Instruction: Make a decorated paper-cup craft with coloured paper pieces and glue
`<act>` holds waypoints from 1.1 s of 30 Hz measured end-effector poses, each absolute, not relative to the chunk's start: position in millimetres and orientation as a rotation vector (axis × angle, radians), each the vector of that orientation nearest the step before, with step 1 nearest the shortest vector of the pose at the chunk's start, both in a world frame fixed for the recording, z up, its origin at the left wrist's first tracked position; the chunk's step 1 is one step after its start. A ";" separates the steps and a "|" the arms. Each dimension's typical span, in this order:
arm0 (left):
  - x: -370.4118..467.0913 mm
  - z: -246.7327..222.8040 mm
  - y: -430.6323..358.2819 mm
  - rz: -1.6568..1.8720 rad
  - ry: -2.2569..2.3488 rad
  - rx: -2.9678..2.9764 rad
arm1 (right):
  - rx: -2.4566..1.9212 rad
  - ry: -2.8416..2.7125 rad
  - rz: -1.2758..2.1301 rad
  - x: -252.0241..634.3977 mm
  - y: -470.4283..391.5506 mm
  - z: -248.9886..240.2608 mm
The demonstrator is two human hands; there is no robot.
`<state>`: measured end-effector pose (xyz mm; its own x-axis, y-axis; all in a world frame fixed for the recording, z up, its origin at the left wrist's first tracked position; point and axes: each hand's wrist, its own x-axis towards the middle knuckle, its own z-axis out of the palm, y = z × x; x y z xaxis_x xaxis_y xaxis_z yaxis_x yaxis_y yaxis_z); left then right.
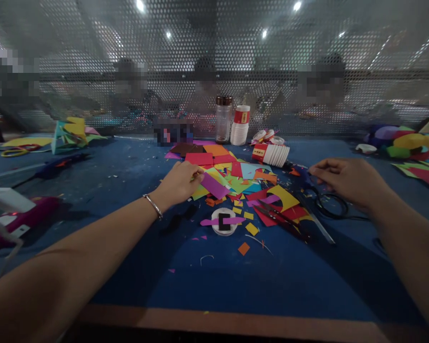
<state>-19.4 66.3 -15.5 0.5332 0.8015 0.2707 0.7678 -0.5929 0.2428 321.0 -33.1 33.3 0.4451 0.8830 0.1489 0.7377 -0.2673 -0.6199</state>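
Observation:
My left hand [182, 182], a bracelet at its wrist, is closed at the fingertips on a purple piece of paper [215, 185] over the pile of coloured scraps. My right hand [346, 178] hovers at the right, thumb and fingers pinched together beside a dark blue glue gun [300, 170]; what they hold, if anything, is too small to make out. Between my arms lies a white paper disc [224, 230] bearing a black square outline [220, 222] and a purple paper strip [207, 222] across it. Scissors [286, 221] rest on red and yellow paper to its right.
Behind the pile stand a glass bottle [223, 121] and stacked paper cups [239, 131]; another cup stack [273, 155] lies sideways. A glue stick [323, 228] and black cable [331, 207] lie right. A magenta device [32, 216] sits left. Perforated metal [186, 62] closes the back.

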 end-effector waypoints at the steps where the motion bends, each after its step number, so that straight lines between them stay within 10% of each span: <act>1: -18.9 -15.3 65.4 0.557 1.370 2.657 | -2.066 -1.358 0.314 319.7 -33.3 33.2; 20: -16.9 -2.4 64.7 1.001 1.427 1.988 | -1.979 -1.450 0.385 310.7 -34.6 29.7; 33: -34.3 -2.3 70.3 0.593 1.442 2.261 | -1.968 -1.552 0.364 309.7 -36.9 30.4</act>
